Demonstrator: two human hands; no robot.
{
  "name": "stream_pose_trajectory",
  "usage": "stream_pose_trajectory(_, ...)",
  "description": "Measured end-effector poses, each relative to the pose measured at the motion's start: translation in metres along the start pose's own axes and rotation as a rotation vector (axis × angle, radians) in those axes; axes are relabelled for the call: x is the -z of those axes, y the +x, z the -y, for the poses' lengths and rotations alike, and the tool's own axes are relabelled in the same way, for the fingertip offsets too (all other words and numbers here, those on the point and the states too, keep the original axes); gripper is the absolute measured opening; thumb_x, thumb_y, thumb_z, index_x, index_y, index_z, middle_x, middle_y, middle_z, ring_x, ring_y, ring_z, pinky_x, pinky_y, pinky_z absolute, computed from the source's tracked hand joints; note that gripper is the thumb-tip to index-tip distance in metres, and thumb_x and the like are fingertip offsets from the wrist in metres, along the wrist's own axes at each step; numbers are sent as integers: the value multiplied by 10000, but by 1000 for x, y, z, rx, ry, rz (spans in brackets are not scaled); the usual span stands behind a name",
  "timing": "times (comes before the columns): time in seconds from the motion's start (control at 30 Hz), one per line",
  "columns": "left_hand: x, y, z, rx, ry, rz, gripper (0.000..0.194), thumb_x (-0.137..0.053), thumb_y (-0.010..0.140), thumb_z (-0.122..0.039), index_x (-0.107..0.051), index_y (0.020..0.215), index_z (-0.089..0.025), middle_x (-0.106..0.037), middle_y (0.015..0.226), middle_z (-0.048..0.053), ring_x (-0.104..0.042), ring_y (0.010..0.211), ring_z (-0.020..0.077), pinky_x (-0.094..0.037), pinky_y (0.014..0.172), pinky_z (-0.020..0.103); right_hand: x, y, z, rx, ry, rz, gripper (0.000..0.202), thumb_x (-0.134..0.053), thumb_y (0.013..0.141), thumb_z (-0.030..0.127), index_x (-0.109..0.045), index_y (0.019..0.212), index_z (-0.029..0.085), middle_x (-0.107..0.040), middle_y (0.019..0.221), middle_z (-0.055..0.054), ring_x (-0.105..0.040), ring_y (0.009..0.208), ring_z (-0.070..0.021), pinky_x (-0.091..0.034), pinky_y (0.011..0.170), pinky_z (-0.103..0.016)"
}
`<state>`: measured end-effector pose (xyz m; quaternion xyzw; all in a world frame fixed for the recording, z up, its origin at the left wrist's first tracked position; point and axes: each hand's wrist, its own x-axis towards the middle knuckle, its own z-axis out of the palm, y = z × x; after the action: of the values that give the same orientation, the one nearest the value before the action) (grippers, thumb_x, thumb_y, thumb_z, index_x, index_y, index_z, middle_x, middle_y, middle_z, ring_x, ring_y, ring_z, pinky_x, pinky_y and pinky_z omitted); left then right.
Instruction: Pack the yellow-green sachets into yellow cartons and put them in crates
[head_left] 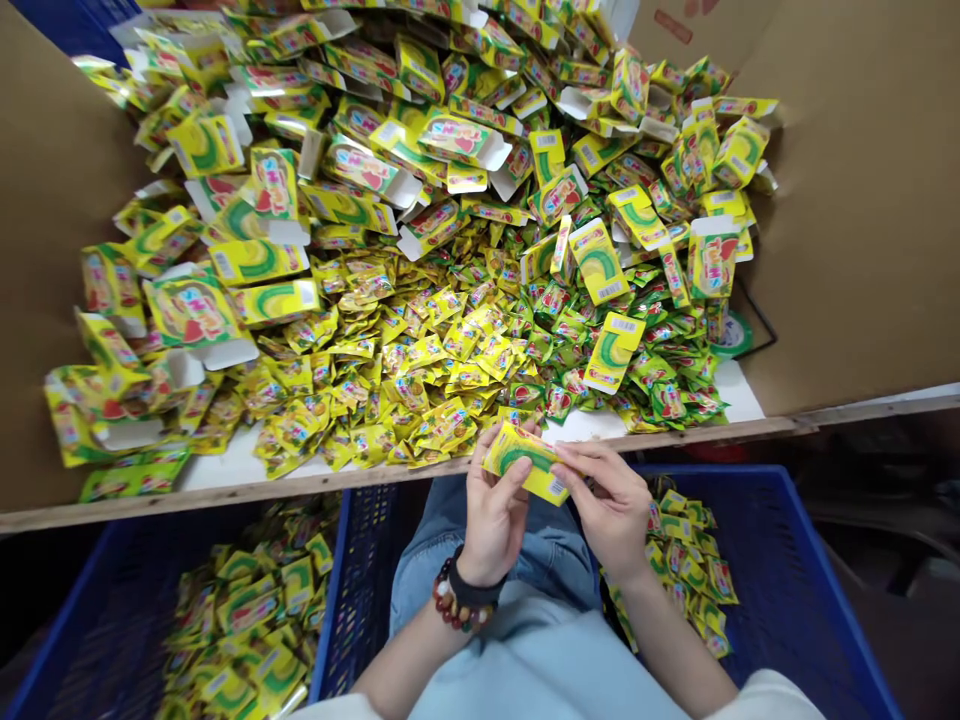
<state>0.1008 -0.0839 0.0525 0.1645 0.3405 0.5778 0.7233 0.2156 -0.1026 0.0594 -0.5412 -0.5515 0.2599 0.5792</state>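
Just below centre of the frame, the left hand (496, 515) and right hand (615, 505) hold a yellow candy carton (529, 465) at the table's front edge. The left thumb lies across its green-arc face, fingers behind; the right fingertips pinch its right end, nearly closed.

Past it, yellow sachets (450, 370) fill the middle of the white tabletop (247, 462), with green sachets (664, 370) to their right. One loose carton (615, 352) lies on top between them. Heaped cartons (360, 165), many open-flapped, crowd behind and down the left side, and cover much of the tabletop. Brown cardboard panels (847, 200) flank the pile; a green-and-white round item (731, 335) sits against the right one, partly buried.

At lower left and lower right, blue crates (795, 560) hold more cartons (247, 640). The frame's bottom edge cuts both off, the table hides their far parts, and the right forearm crosses one. A beaded bracelet (452, 600) and black band (474, 590) circle the left wrist.

Barcodes show on several cartons; their pink lettering is tilted and too small to read surely. A red printed mark at the upper right is illegible.
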Motion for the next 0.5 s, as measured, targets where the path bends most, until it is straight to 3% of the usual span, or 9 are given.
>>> stream_pose_trajectory(0.07, 1, 1, 3, 4, 19, -41, 469, -772, 710, -217, -549, 1121, -251, -696, 1066, 19, -673, 997, 173, -522, 895, 300, 3, 1, 0, 36, -99, -21, 182, -653, 851, 174, -763, 977, 244, -750, 930, -63, -713, 869, -203, -597, 811, -357)
stream_pose_trajectory(0.13, 1, 2, 7, 23, 13, -59, 461, -790, 704, -224, -537, 1089, -235, -692, 1015, 11, -682, 896, 145, -532, 812, 259, 8, 0, -1, 37, -179, 42, 230, -625, 875, 197, -741, 1068, 246, -747, 1033, -79, -705, 969, -219, -586, 875, -377)
stream_pose_trajectory(0.27, -1, 5, 25, 54, 54, -44, 504, -810, 683, -238, -520, 1095, -215, -691, 995, 19, -676, 836, 131, -522, 766, 236, 19, -7, -13, -81, -143, 85, 271, -601, 894, 228, -715, 1140, 234, -748, 1084, -89, -715, 986, -224, -599, 860, -373)
stream_pose_trajectory(0.4, 2, 5, 48, 88, 296, 109, 553, -816, 669, -233, -511, 1129, -210, -706, 943, 30, -678, 805, 156, -518, 751, 255, 37, -26, -34, -356, -12, -8, 220, -709, 809, 321, -766, 983, 199, -782, 936, -89, -753, 794, -230, -631, 684, -337)
stream_pose_trajectory(0.5, 10, 2, 53, 108, 524, 279, 599, -787, 698, -230, -507, 1228, -223, -701, 926, 41, -677, 808, 186, -525, 740, 289, 70, -45, -52, -478, 33, 13, 300, -762, 736, 405, -763, 925, 172, -785, 866, -98, -755, 741, -252, -627, 651, -350)
